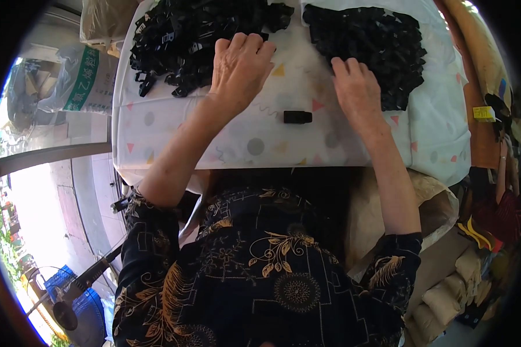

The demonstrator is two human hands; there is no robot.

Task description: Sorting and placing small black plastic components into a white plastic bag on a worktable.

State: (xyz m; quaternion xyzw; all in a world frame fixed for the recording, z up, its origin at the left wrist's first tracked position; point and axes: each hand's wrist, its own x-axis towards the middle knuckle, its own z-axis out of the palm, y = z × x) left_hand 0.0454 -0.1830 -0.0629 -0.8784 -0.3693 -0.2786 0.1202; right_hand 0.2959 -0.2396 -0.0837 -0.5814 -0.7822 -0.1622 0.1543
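Both hands [240,66] [356,92] rest beside glossy black plastic clips [185,40].

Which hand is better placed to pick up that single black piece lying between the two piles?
Probably the right hand: the single black plastic piece lies just beside its wrist. The left hand rests farther up, its fingers at the loose pile of black clips.

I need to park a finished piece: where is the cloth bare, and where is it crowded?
Bare cloth runs along the near edge, on both sides of the single black piece, and in the strip between the left hand and right hand. The far side is crowded: the loose black pile on the left, the flat black pile on the right.
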